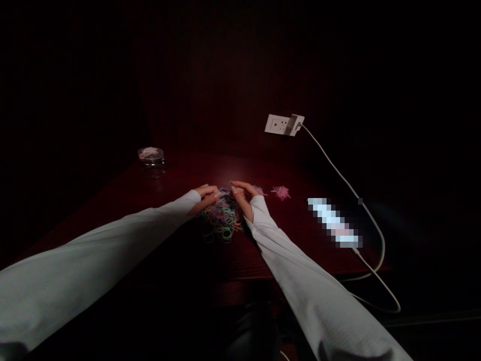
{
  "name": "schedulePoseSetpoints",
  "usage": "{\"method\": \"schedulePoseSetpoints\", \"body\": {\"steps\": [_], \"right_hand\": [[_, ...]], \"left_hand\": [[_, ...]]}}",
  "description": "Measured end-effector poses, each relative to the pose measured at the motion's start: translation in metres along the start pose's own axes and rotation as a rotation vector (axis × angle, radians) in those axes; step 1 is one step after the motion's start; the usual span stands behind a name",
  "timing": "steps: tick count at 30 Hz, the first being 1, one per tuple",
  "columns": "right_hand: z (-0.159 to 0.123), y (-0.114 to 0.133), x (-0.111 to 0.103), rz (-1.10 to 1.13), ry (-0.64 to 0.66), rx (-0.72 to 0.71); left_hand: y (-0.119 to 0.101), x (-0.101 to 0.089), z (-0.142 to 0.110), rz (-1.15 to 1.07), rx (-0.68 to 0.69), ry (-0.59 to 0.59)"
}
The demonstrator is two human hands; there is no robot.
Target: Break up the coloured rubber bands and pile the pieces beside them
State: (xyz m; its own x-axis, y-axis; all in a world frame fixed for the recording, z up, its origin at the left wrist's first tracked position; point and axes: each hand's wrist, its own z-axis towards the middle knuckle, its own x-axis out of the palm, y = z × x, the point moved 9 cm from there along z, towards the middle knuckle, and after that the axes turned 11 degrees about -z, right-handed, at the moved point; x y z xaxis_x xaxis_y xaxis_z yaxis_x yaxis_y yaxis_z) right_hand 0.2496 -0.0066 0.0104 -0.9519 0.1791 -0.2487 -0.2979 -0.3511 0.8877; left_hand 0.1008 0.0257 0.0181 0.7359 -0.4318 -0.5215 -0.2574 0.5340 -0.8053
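A loose pile of small coloured elastic hair bands (221, 216) lies on the dark red table, with green, orange and purple rings among them. My left hand (206, 194) rests at the pile's far left side, its fingers curled in and the thumb against them. Whatever these fingers hold is too small to make out. At the far right side of the pile is my right hand (244, 192), its forefinger stretched out and its thumb slightly apart. Its other fingers are hidden. Just beyond the right hand sits a small purple heap of bands (259, 190), partly covered.
A separate pink heap of bands (281, 192) lies to the right. A round clear lidded jar (151, 155) stands at the back left. A blurred-out phone (334, 223) lies at right, its white cable (338, 170) running to a wall socket (277, 124).
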Motion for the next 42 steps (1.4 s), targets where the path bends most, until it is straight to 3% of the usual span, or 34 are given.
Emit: {"method": "schedulePoseSetpoints", "body": {"steps": [4,10,18,27,34,37,42], "right_hand": [[0.0,-0.005,-0.006,-0.031,-0.041,0.049],[-0.002,0.019,-0.004,-0.38,-0.002,-0.169],[-0.002,0.016,0.0,-0.55,0.041,-0.125],[-0.003,0.016,-0.001,-0.552,0.026,-0.133],[-0.004,0.015,-0.009,-0.569,-0.076,-0.093],[-0.001,0.013,-0.022,-0.633,-0.16,-0.084],[0.012,0.001,-0.069,-0.903,-0.333,-0.011]], "left_hand": [[-0.002,0.001,-0.001,0.022,-0.01,0.014],[-0.006,0.003,-0.004,0.046,0.004,0.024],[-0.003,0.005,-0.004,0.073,0.019,0.036],[0.0,0.003,-0.003,0.055,0.02,0.014],[-0.002,0.001,-0.004,-0.055,0.021,-0.017],[-0.001,0.001,-0.004,-0.063,0.029,-0.021],[-0.003,-0.001,-0.003,-0.03,0.039,-0.03]]}}
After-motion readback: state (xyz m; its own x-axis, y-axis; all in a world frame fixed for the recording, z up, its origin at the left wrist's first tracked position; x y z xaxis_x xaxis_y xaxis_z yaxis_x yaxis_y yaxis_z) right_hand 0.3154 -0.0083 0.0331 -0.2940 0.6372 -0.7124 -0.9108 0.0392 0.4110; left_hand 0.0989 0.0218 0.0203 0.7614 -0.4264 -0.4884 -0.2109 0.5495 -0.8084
